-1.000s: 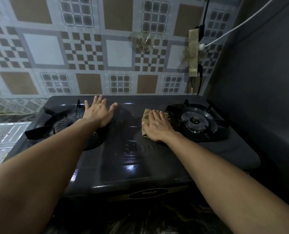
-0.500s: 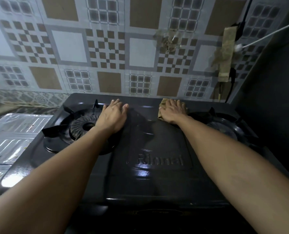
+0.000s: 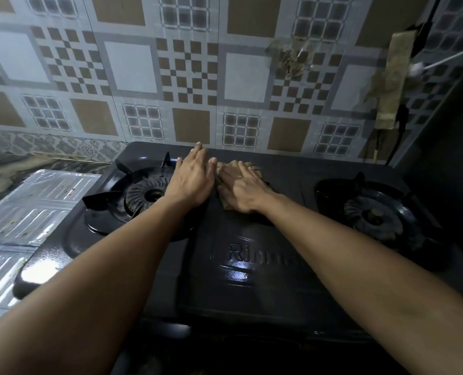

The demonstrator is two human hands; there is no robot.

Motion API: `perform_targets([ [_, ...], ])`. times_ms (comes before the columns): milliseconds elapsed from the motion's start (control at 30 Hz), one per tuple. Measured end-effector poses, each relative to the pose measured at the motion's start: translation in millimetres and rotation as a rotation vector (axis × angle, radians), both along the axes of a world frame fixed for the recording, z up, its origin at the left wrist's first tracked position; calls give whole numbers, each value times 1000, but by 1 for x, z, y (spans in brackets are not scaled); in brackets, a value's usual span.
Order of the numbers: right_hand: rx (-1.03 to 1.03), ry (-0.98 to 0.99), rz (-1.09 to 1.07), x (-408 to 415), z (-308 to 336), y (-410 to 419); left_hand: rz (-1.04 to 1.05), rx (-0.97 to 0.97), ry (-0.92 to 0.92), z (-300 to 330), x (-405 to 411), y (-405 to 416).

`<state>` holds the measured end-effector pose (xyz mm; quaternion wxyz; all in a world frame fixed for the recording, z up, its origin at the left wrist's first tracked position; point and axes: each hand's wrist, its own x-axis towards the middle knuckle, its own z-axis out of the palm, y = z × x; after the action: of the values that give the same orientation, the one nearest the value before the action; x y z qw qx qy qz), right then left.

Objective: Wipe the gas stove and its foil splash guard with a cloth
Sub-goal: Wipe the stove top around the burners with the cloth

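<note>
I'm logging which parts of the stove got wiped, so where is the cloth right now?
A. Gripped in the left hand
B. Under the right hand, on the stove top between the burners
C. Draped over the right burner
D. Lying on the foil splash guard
B: the right hand presses the brown cloth flat on the black stove top between the left burner and the right burner.
</note>
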<state>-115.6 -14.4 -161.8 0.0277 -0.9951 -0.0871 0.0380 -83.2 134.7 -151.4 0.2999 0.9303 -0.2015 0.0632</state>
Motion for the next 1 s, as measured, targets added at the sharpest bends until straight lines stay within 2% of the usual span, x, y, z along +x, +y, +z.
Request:
perform_targets([
  [100,10,-5,29,-17,1,10,17,0,-7,-1,-3,2],
  [200,1,-117,152,-62,-5,23,9,-10,-5,0,0,3],
  [333,66,-69,119,-85,-11,19,-10,38,7,0,0,2],
  [400,47,-54,32,-70,-8,9,1,55,5,0,1,3],
  [600,125,-42,-460,-56,-6,-62,-2,55,16,-1,0,3],
  [700,94,-26,-528,-67,-8,-50,-17,24,17,-2,0,1],
  [767,58,-43,-481,-75,-9,-23,-27,15,11,-2,-1,-1],
  [900,-34,-111,-186,-87,-17,58,-41,23,10,-6,2,3],
  [1000,23,-98,-158,-94,-18,78,-47,52,20,-7,3,7],
])
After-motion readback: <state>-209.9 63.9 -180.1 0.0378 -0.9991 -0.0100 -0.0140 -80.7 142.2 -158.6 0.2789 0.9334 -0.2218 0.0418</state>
